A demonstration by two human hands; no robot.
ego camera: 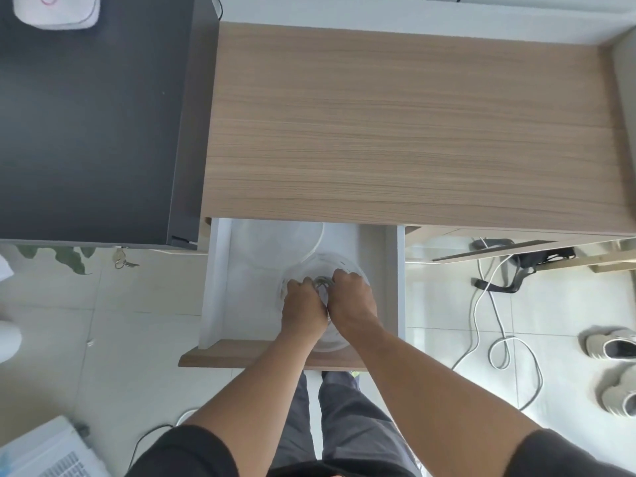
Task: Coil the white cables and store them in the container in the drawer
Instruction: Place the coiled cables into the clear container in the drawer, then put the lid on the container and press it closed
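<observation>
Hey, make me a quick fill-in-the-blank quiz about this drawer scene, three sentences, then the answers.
1. Both hands, left hand and right hand, reach into the clear ____ in the drawer.
2. The drawer is ____.
3. A loose white cable lies on the ____ beside the shoes.

Answers: container; open; floor

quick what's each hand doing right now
Left hand: fingers curled, gripping the coiled cable inside the container.
Right hand: fingers curled, gripping the same coil.
</observation>
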